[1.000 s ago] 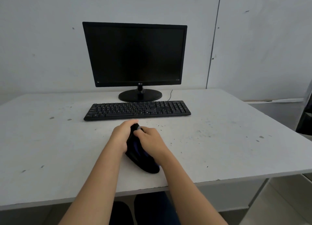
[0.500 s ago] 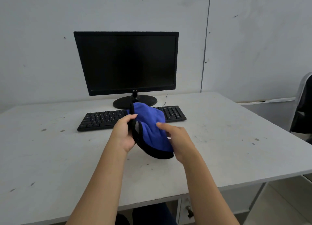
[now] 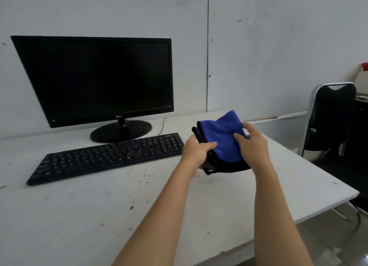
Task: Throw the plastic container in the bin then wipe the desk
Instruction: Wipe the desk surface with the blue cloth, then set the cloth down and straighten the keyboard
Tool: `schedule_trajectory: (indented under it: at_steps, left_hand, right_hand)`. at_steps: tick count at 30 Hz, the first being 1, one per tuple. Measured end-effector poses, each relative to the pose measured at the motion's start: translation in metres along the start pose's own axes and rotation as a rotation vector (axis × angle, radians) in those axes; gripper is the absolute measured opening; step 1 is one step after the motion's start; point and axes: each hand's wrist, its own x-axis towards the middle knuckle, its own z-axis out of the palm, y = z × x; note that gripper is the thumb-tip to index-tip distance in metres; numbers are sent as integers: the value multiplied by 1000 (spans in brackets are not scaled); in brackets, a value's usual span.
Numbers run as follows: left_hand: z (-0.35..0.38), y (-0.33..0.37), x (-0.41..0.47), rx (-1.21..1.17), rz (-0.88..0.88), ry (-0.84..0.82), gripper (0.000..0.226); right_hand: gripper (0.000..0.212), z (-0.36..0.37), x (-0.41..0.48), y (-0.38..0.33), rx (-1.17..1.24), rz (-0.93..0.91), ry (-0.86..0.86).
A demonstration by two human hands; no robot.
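Observation:
A blue cloth with a black edge (image 3: 223,138) is held up above the right part of the white desk (image 3: 83,210). My left hand (image 3: 196,151) grips its left side, thumb over the front. My right hand (image 3: 252,144) pinches its right side with the fingers on the blue face. The cloth is folded into layers and does not touch the desk. The desk top carries small dark specks and stains. No plastic container and no bin are in view.
A black keyboard (image 3: 107,157) lies left of my hands, in front of a black monitor (image 3: 95,80) on its round stand. A black chair with a metal frame (image 3: 332,120) stands past the desk's right edge.
The cloth went from lying under both hands on the desk to being lifted and unfolded, showing its blue face. Hands and cloth have shifted right, beyond the keyboard's end.

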Motion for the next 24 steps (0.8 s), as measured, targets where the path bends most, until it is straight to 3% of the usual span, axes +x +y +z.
schedule_trajectory:
  at_steps: [7, 11, 13, 17, 21, 24]
  left_hand:
    - [63, -14, 41, 117, -2, -2, 35]
    - [65, -21, 54, 532, -59, 77, 61]
    - [64, -29, 52, 745, 4, 127, 52]
    - [62, -38, 47, 909, 123, 51, 28]
    - [53, -38, 42, 883, 252, 120, 19]
    - [29, -39, 41, 875, 373, 270, 31]
  right_hand:
    - [34, -17, 52, 41, -174, 31, 20]
    - [47, 1, 69, 54, -341, 194, 21]
    - [43, 12, 72, 59, -546, 254, -8]
    - [32, 30, 72, 58, -825, 232, -102]
    - [29, 49, 65, 39, -909, 189, 1]
    - [27, 79, 54, 19, -807, 81, -12]
